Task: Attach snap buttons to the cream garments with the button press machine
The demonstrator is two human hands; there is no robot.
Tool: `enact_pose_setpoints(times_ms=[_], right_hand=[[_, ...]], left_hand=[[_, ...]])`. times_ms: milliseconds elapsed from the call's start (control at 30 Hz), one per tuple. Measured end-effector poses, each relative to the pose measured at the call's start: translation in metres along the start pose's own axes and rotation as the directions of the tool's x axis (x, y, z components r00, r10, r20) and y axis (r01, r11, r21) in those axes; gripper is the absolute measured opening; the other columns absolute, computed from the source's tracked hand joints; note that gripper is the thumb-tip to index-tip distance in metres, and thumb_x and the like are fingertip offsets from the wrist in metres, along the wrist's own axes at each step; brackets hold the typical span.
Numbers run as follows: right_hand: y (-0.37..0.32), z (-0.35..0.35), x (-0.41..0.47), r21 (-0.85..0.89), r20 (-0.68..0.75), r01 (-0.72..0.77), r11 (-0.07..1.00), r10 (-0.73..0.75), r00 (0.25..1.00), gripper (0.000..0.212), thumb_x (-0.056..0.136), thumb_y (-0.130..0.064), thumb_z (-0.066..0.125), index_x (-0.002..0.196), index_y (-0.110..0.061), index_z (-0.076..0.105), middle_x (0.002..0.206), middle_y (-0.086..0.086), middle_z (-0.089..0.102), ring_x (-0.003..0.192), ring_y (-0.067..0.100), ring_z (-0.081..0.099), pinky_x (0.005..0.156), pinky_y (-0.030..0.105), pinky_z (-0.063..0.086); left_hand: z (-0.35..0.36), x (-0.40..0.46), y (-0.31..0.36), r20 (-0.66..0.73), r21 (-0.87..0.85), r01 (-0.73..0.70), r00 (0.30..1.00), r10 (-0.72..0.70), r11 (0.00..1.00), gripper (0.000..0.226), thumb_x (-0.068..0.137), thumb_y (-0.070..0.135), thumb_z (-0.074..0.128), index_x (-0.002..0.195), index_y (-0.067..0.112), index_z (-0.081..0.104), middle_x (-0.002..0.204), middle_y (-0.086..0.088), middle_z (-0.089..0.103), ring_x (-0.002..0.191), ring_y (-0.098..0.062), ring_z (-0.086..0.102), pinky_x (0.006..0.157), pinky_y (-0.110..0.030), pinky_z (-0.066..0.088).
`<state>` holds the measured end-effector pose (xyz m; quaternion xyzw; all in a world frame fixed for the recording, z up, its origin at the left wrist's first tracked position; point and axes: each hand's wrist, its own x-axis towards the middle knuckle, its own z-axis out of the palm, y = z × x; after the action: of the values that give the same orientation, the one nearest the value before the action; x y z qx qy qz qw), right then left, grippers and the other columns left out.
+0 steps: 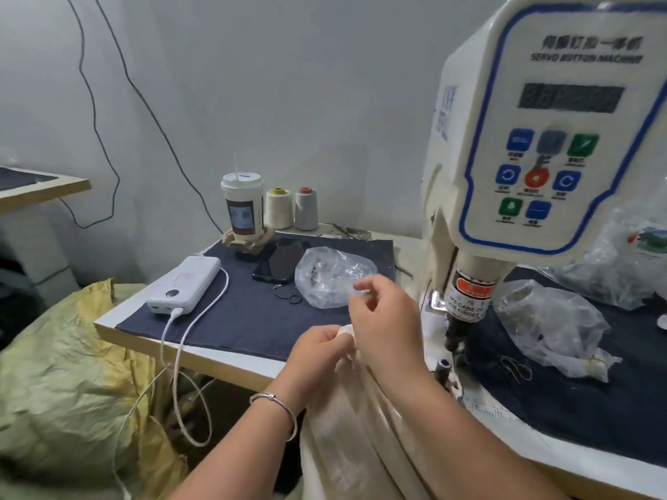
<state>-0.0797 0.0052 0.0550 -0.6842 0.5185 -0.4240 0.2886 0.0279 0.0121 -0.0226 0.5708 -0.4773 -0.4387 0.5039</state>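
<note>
Clear bag [334, 277] on table [231, 312] holds small dark bits. Left hand [319, 350] pinches cream garment [346, 427]; right hand [382, 315] pinches something tiny, unclear.

The button press machine [548, 138] was cut off at the top and right edges, its display unreadable. The right hand [386, 319] was motion-blurred, its fingertips indistinct. At six o'clock, the cream garment [346, 445] ran off the frame, partly hidden by both forearms.
</note>
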Motion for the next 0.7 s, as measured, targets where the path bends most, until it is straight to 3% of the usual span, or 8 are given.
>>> enact_pose_setpoints(times_ms=[67,167,300,467,533,600,700], right_hand=[[-0.008,0.018,0.034,-0.218,0.083,0.037,0.975,-0.02,0.996,0.02,0.091,-0.013,0.05,0.103,-0.019,0.064,0.092,0.002,0.068,0.085,0.023,0.061,0.071,0.031,0.048],[-0.015,0.046,0.077,-0.492,0.242,0.054,0.869,0.077,0.967,0.026,0.093,-0.009,0.049,0.111,-0.015,0.066,0.11,0.005,0.067,0.102,0.027,0.062,0.081,0.031,0.05],[-0.02,0.08,0.121,-0.782,0.342,0.055,0.621,0.355,0.87,0.027,0.091,-0.022,0.054,0.115,-0.022,0.065,0.122,0.001,0.061,0.117,0.03,0.057,0.101,0.042,0.045],[-0.007,0.11,0.152,-0.788,0.313,0.02,0.616,0.373,0.873,0.031,0.089,-0.025,0.061,0.118,-0.014,0.065,0.12,0.006,0.064,0.114,0.029,0.06,0.098,0.039,0.047],[-0.002,0.118,0.155,-0.805,0.315,0.033,0.592,0.379,0.87,0.026,0.083,-0.022,0.064,0.107,-0.013,0.069,0.111,0.008,0.067,0.107,0.032,0.063,0.097,0.041,0.049],[0.003,0.124,0.156,-0.802,0.32,0.053,0.595,0.354,0.879,0.022,0.08,-0.018,0.063,0.099,-0.011,0.071,0.103,0.008,0.069,0.101,0.032,0.066,0.094,0.04,0.05],[0.008,0.126,0.159,-0.768,0.305,0.043,0.639,0.307,0.902,0.022,0.078,-0.012,0.063,0.098,-0.013,0.073,0.102,0.006,0.07,0.094,0.027,0.066,0.083,0.032,0.052]], left_hand=[[-0.002,0.001,-0.001,0.014,-0.008,-0.018,1.0,0.018,1.0,0.039,0.084,0.04,0.059,0.068,0.005,0.059,0.07,-0.009,0.052,0.071,-0.019,0.043,0.071,-0.034,0.031],[-0.003,0.004,-0.005,0.008,0.047,-0.027,1.0,0.027,0.999,0.048,0.083,0.044,0.051,0.074,-0.001,0.064,0.072,-0.008,0.064,0.073,-0.019,0.054,0.074,-0.036,0.042],[-0.005,0.008,-0.01,0.028,0.082,-0.053,0.998,0.051,0.995,0.049,0.084,0.049,0.053,0.078,0.002,0.068,0.079,-0.019,0.07,0.074,-0.018,0.057,0.075,-0.036,0.045],[-0.004,0.007,-0.011,-0.001,0.13,-0.064,0.998,0.064,0.99,0.042,0.089,0.047,0.051,0.056,0.022,0.057,0.058,0.011,0.055,0.062,-0.009,0.044,0.065,-0.032,0.037],[-0.004,0.007,-0.012,0.005,0.124,-0.06,0.998,0.059,0.991,0.046,0.097,0.038,0.053,0.053,0.026,0.055,0.055,0.013,0.055,0.062,-0.008,0.044,0.065,-0.031,0.036],[-0.005,0.007,-0.014,0.004,0.096,-0.057,0.998,0.057,0.994,0.041,0.096,0.037,0.053,0.06,0.017,0.058,0.062,0.01,0.055,0.067,-0.012,0.044,0.067,-0.033,0.036],[-0.005,0.007,-0.014,0.007,0.105,-0.07,0.998,0.07,0.992,0.049,0.092,0.042,0.048,0.087,-0.004,0.062,0.078,-0.014,0.055,0.077,-0.015,0.044,0.073,-0.035,0.037]])
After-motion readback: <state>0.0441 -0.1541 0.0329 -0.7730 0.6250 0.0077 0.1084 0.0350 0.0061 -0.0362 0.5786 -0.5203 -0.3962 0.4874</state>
